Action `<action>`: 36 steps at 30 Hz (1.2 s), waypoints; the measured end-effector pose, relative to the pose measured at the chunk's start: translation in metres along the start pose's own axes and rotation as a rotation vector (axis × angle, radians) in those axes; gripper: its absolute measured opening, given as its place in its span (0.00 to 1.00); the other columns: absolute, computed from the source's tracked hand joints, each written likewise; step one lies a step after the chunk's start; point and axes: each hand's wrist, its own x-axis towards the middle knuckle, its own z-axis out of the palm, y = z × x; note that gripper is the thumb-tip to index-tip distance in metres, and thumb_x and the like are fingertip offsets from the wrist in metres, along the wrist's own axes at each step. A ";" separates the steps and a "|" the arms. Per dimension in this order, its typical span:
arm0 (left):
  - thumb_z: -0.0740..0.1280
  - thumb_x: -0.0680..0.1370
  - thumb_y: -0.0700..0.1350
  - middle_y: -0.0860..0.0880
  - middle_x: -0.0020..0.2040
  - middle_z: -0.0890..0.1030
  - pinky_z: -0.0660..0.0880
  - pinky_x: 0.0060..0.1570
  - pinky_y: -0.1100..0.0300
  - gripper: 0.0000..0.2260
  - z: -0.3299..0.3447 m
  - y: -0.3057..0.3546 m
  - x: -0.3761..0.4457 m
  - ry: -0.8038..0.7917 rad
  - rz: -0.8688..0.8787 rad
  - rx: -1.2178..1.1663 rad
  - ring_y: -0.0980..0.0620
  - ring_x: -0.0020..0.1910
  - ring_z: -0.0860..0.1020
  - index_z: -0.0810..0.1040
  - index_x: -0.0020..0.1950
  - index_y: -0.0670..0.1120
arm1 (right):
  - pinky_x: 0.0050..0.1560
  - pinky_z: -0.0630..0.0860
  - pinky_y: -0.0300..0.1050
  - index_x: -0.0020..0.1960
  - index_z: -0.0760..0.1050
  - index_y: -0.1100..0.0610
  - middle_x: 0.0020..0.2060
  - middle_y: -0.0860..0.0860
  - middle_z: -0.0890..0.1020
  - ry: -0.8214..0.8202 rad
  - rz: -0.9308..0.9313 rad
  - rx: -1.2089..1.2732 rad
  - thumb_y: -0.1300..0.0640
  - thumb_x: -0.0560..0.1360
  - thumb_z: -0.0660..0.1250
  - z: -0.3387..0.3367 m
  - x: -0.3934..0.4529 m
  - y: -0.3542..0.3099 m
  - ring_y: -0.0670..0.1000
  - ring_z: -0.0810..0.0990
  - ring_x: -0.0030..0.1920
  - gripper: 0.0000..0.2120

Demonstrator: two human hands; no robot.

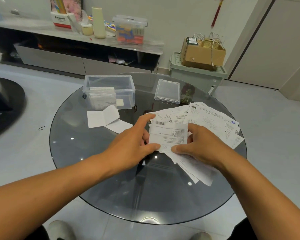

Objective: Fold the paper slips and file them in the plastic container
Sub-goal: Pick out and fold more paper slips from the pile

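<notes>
Paper slip (168, 135) pinched by both hands' fingers (154, 146) — plastic container (109, 91) holds folded slips (102, 97).

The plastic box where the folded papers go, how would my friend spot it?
Look at the round dark glass table. At its far left edge stands the clear plastic box, open on top, with folded slips standing inside. The smaller clear piece to its right is shallow and flat, and holds no papers.
</notes>
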 end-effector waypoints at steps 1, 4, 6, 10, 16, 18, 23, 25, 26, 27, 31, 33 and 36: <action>0.74 0.76 0.52 0.57 0.44 0.79 0.79 0.43 0.57 0.37 0.000 0.000 0.000 -0.002 0.015 0.038 0.58 0.37 0.78 0.54 0.77 0.65 | 0.47 0.79 0.45 0.57 0.71 0.41 0.47 0.38 0.80 0.016 0.001 -0.026 0.46 0.70 0.79 0.002 0.000 -0.001 0.43 0.81 0.46 0.21; 0.73 0.76 0.57 0.59 0.53 0.74 0.75 0.47 0.60 0.35 -0.001 -0.001 0.001 -0.005 0.077 0.213 0.60 0.42 0.75 0.57 0.78 0.66 | 0.52 0.81 0.52 0.62 0.65 0.40 0.50 0.39 0.78 0.037 0.034 -0.041 0.42 0.65 0.81 0.005 0.001 0.001 0.45 0.80 0.48 0.33; 0.71 0.76 0.60 0.58 0.59 0.69 0.73 0.53 0.60 0.29 -0.003 -0.004 0.004 -0.018 0.113 0.301 0.60 0.50 0.72 0.67 0.76 0.62 | 0.53 0.81 0.54 0.64 0.63 0.40 0.51 0.41 0.78 0.048 0.082 -0.051 0.40 0.63 0.82 0.003 0.004 0.005 0.46 0.80 0.49 0.38; 0.66 0.77 0.66 0.57 0.68 0.71 0.72 0.60 0.55 0.24 -0.010 -0.005 0.010 -0.077 0.200 0.512 0.54 0.61 0.68 0.78 0.69 0.58 | 0.50 0.77 0.50 0.55 0.72 0.47 0.48 0.45 0.79 0.067 0.162 -0.096 0.40 0.66 0.80 -0.005 0.004 0.012 0.48 0.78 0.47 0.26; 0.61 0.77 0.69 0.57 0.60 0.76 0.73 0.55 0.52 0.26 -0.012 -0.001 0.012 -0.116 0.293 0.586 0.53 0.55 0.71 0.77 0.69 0.57 | 0.57 0.79 0.51 0.52 0.82 0.52 0.50 0.51 0.86 -0.182 0.044 0.202 0.56 0.72 0.79 -0.022 -0.007 0.011 0.51 0.82 0.49 0.11; 0.61 0.77 0.70 0.57 0.60 0.76 0.74 0.55 0.52 0.28 -0.011 -0.001 0.014 -0.113 0.286 0.575 0.53 0.55 0.71 0.75 0.71 0.57 | 0.60 0.79 0.55 0.55 0.78 0.47 0.51 0.49 0.86 -0.170 0.006 0.255 0.62 0.70 0.79 -0.021 -0.006 0.010 0.51 0.83 0.48 0.19; 0.62 0.75 0.72 0.58 0.58 0.74 0.71 0.53 0.56 0.29 -0.005 0.000 0.015 -0.072 0.246 0.533 0.54 0.52 0.70 0.76 0.70 0.58 | 0.50 0.79 0.44 0.71 0.64 0.35 0.47 0.44 0.83 0.052 -0.111 0.220 0.58 0.70 0.80 0.002 -0.003 0.004 0.43 0.82 0.41 0.38; 0.62 0.75 0.72 0.58 0.56 0.73 0.70 0.52 0.56 0.28 -0.004 0.001 0.016 -0.079 0.249 0.542 0.54 0.52 0.69 0.76 0.70 0.59 | 0.50 0.75 0.42 0.73 0.63 0.34 0.51 0.40 0.78 0.173 -0.197 0.113 0.58 0.71 0.79 0.009 -0.002 0.005 0.42 0.80 0.46 0.40; 0.62 0.75 0.72 0.58 0.56 0.73 0.69 0.51 0.57 0.28 -0.005 0.001 0.017 -0.084 0.249 0.547 0.54 0.52 0.69 0.76 0.70 0.59 | 0.52 0.73 0.42 0.73 0.65 0.33 0.55 0.39 0.74 0.215 -0.242 -0.001 0.57 0.72 0.78 0.011 0.000 0.006 0.43 0.77 0.52 0.38; 0.62 0.75 0.72 0.58 0.56 0.72 0.68 0.50 0.57 0.28 -0.005 0.002 0.017 -0.089 0.250 0.552 0.54 0.52 0.69 0.76 0.70 0.59 | 0.55 0.71 0.42 0.72 0.68 0.34 0.59 0.39 0.70 0.251 -0.274 -0.104 0.56 0.72 0.78 0.012 0.001 0.007 0.44 0.74 0.59 0.35; 0.62 0.74 0.73 0.59 0.56 0.72 0.64 0.48 0.59 0.30 -0.007 0.002 0.017 -0.094 0.243 0.554 0.55 0.52 0.68 0.76 0.70 0.59 | 0.66 0.69 0.47 0.76 0.60 0.32 0.78 0.41 0.55 0.238 -0.353 -0.172 0.54 0.72 0.79 0.010 0.005 0.011 0.49 0.62 0.75 0.43; 0.62 0.74 0.73 0.59 0.56 0.72 0.66 0.48 0.59 0.30 -0.007 0.002 0.017 -0.092 0.241 0.557 0.55 0.52 0.68 0.76 0.70 0.59 | 0.66 0.71 0.50 0.77 0.58 0.31 0.80 0.41 0.50 0.233 -0.451 -0.264 0.55 0.71 0.80 0.006 0.005 0.011 0.50 0.63 0.73 0.46; 0.62 0.74 0.73 0.59 0.54 0.71 0.65 0.49 0.58 0.30 -0.008 0.001 0.018 -0.104 0.235 0.559 0.55 0.52 0.68 0.75 0.71 0.60 | 0.64 0.73 0.51 0.72 0.71 0.34 0.81 0.45 0.54 0.256 -0.537 -0.446 0.55 0.72 0.79 0.004 0.008 0.014 0.51 0.66 0.72 0.35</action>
